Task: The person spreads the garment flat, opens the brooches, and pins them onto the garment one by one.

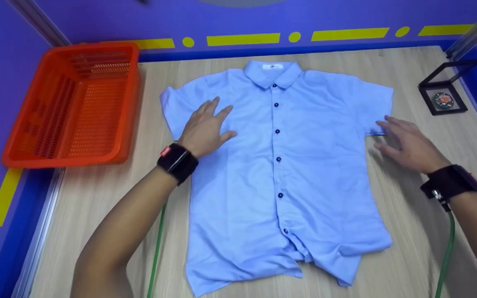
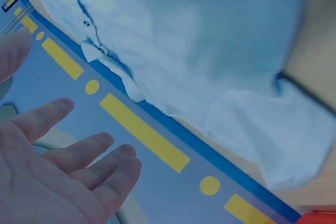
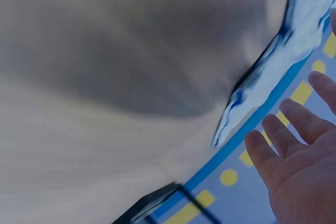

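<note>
A light blue short-sleeved shirt (image 1: 246, 174) lies front side up, its dark buttons done up and its collar toward the back wall. The bottom hem is creased and uneven. Over the shirt's left chest area hovers my left hand (image 1: 204, 129), fingers spread and holding nothing; the left wrist view shows its palm (image 2: 47, 177) apart from the cloth. My right hand (image 1: 410, 142) is beside the right sleeve (image 1: 373, 105), fingertips close to the cuff. Whether they touch the cloth I cannot tell. In the right wrist view its fingers (image 3: 299, 121) are extended with nothing in them.
An orange plastic basket (image 1: 133, 103) stands at the left of the wooden table (image 1: 155, 82). A small black display frame (image 1: 449, 111) with a round token sits at the back right. Green cables (image 1: 157, 248) trail from both wristbands. Blue-purple walls (image 1: 255, 20) enclose the table.
</note>
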A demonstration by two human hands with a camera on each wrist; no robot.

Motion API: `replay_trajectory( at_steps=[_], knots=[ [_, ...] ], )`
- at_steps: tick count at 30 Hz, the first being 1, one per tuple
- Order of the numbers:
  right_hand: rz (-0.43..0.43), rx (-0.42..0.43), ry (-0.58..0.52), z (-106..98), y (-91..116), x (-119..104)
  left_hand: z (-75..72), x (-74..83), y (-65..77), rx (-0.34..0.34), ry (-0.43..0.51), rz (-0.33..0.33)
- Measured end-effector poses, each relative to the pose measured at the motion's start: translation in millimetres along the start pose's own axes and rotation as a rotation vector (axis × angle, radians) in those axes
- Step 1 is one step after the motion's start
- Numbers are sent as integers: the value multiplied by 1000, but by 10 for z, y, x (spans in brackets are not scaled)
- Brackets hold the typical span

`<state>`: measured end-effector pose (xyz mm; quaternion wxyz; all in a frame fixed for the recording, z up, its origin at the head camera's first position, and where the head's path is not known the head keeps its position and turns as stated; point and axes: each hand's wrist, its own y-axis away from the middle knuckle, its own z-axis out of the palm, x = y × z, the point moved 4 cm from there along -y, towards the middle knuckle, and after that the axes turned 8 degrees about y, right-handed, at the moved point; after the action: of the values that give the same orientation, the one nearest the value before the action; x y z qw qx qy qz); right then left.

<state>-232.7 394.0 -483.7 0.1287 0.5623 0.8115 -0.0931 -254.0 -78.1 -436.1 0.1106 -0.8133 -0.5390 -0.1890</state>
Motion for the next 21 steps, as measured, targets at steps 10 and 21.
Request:
replay_trajectory(
  at_steps=[10,21],
  knots=[
    [275,51,30,-224,-144,681,62,372,-554,-12,-31,-20],
    [498,0,169,-346,-318,1191,508,587,-599,-142,-42,2]
  ],
)
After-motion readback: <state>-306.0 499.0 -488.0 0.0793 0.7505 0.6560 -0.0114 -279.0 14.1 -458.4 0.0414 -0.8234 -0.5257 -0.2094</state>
